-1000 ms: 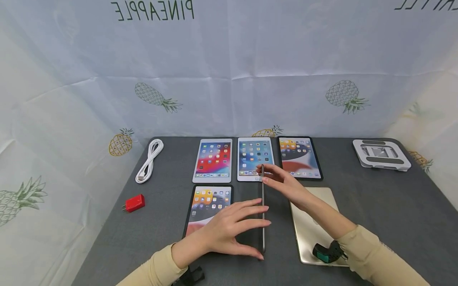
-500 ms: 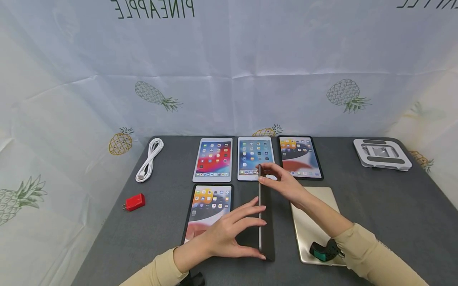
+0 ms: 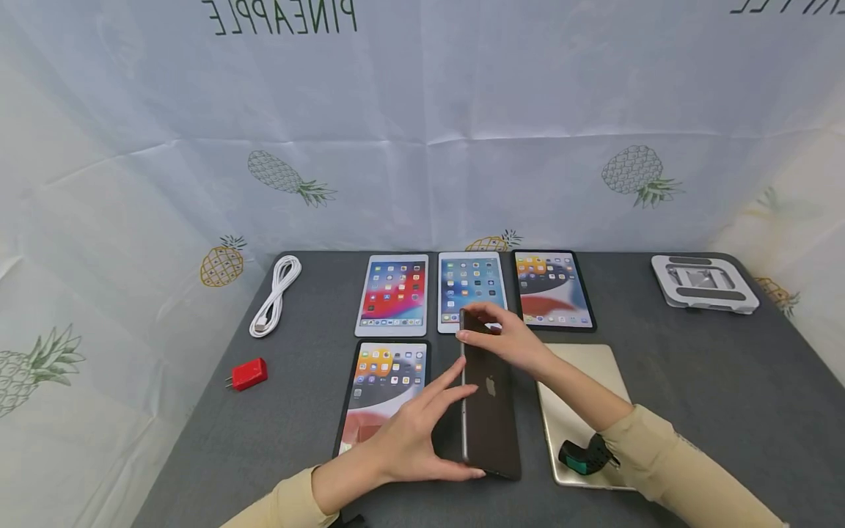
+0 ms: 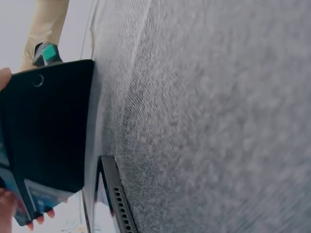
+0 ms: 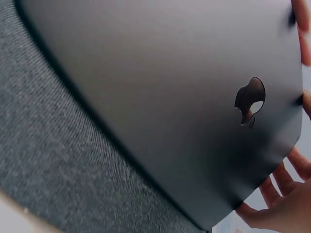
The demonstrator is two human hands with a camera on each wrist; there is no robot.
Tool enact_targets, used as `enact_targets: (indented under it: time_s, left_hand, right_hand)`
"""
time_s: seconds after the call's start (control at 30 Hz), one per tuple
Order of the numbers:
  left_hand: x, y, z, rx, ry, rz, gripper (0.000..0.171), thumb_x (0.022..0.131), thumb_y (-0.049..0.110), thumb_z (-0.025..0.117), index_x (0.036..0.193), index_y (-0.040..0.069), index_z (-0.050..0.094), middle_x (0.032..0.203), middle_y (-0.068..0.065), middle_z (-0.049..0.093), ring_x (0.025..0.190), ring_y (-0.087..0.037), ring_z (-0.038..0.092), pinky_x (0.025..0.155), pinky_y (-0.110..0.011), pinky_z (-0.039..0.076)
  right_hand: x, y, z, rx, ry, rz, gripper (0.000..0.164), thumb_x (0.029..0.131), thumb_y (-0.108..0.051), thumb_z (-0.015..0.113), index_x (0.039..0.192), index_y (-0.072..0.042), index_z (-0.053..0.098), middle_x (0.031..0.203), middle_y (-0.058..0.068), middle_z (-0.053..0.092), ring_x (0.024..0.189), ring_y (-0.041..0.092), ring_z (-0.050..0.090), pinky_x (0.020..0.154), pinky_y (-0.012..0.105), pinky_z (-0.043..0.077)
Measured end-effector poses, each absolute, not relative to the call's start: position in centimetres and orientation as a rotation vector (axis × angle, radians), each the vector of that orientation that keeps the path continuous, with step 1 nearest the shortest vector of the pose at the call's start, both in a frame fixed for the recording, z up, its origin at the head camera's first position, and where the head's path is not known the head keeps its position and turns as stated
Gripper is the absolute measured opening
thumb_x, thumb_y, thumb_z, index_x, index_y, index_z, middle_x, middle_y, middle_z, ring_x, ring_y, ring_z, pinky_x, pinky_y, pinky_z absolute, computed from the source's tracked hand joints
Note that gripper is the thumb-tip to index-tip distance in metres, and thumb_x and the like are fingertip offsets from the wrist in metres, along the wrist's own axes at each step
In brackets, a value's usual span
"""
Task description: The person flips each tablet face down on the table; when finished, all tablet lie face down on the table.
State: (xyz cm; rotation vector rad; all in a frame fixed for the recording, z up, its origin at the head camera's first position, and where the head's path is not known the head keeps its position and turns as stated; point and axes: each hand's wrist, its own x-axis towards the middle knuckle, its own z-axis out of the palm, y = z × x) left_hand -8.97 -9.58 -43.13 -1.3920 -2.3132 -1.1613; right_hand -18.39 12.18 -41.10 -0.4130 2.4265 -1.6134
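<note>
Between both hands a dark grey tablet (image 3: 490,429) stands tilted on its long side, its back with the apple logo turned right and up. My left hand (image 3: 405,440) grips its near end, thumb at the lower corner and fingers spread along the upper edge. The far end is pinched by my right hand (image 3: 511,341), thumb on the left side. In the left wrist view the tablet's dark front (image 4: 48,121) shows a round home button; the right wrist view shows its back (image 5: 170,97). Left of it lies a lit black-framed tablet (image 3: 389,374), partly covered by my left hand.
A gold tablet (image 3: 571,411) lies face down under the right forearm. Behind are two white-framed tablets, left (image 3: 393,293) and middle (image 3: 470,282), and a black-framed one (image 3: 553,290). A white cable (image 3: 277,293), red charger plug (image 3: 249,375) and folded stand (image 3: 705,284) lie towards the sides.
The dark tablet has tipped from nearly edge-on, its top edge leaning left so that its back now shows. Both hands have shifted slightly left with it.
</note>
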Motion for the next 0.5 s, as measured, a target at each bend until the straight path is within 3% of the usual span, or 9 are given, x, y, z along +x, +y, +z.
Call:
enact_targets:
  time_s: [0.17,0.4,0.5]
  left_hand:
    - [-8.4,-10.0,-43.1,-1.31,-2.483,-1.09,0.109,0.069,0.047,0.085,0.152,0.006,0.028,0.161,-0.016,0.015,0.14,-0.028,0.035,0.102,-0.039,0.043]
    - [-8.1,-10.4,-43.2,-1.258,-2.625,-1.031,0.109,0.069,0.05,0.084,0.153,0.006,0.028,0.162,-0.014,0.011,0.14,-0.025,0.034,0.103,-0.039,0.042]
    - [-8.0,-10.6,-43.3,-1.243,-2.695,-1.026,0.108,0.071,0.052,0.082,0.153,0.008,0.028,0.162,-0.012,0.009,0.141,-0.024,0.033,0.104,-0.039,0.042]
  right_hand:
    - [-18.5,11.4,-41.4,-0.441,2.502,-1.53,0.056,0.084,-0.039,0.075,0.131,-0.014,0.057,0.126,0.004,0.059,0.116,0.024,0.052,0.101,0.05,0.04]
    - [-18.7,10.8,-42.2,-0.51,2.582,-1.458,0.055,0.083,-0.037,0.076,0.127,-0.009,0.06,0.124,0.009,0.057,0.112,0.028,0.052,0.09,0.046,0.047]
    - [-18.9,10.7,-42.7,-0.526,2.592,-1.434,0.053,0.083,-0.036,0.076,0.126,-0.009,0.061,0.124,0.01,0.057,0.111,0.028,0.051,0.091,0.046,0.047]
